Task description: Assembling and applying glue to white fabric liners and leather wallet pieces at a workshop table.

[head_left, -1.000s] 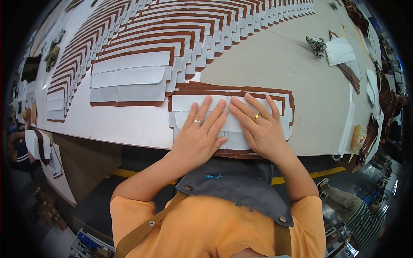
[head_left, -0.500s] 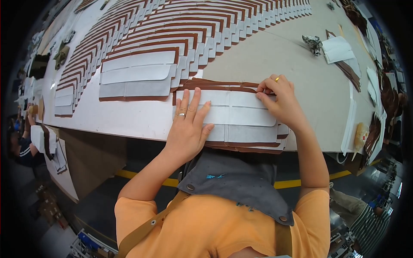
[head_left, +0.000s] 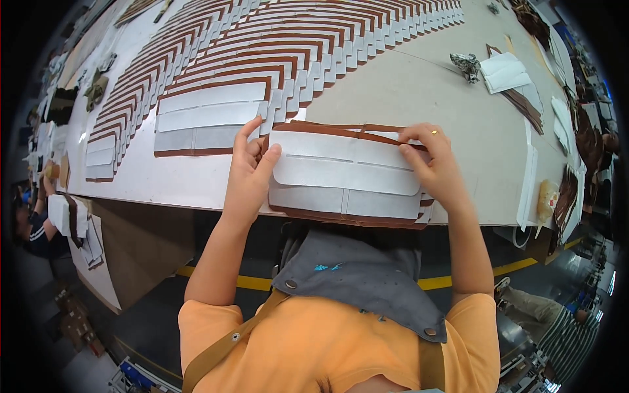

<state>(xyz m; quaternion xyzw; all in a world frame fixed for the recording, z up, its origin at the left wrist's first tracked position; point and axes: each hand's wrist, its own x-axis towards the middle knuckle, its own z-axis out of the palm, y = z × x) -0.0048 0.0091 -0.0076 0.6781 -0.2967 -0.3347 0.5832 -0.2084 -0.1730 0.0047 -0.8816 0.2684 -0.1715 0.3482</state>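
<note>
A stack of flat brown panels faced with white backing strips [head_left: 346, 204] lies at the table's near edge, directly in front of me. My right hand [head_left: 432, 160] pinches the top panel [head_left: 341, 147] at its upper right corner, with thumb and fingers closed on the brown edge. At that panel's left side is my left hand [head_left: 247, 171]: its thumb rests over the edge and the other fingers curl beside or behind it, with the index finger pointing up. The top panel's upper edge looks slightly raised off the stack.
Similar panels lie in long overlapping rows [head_left: 262, 62] across the far left of the table [head_left: 386, 85]. A crumpled silvery lump [head_left: 466, 67] and white sheets [head_left: 504, 73] are at the right. Another person's arm [head_left: 49, 196] shows at far left.
My left hand has risen from lying flat on the stack and shifted left to the top panel's edge. The panel's upper edge has come up a little; my right hand still pinches its corner.
</note>
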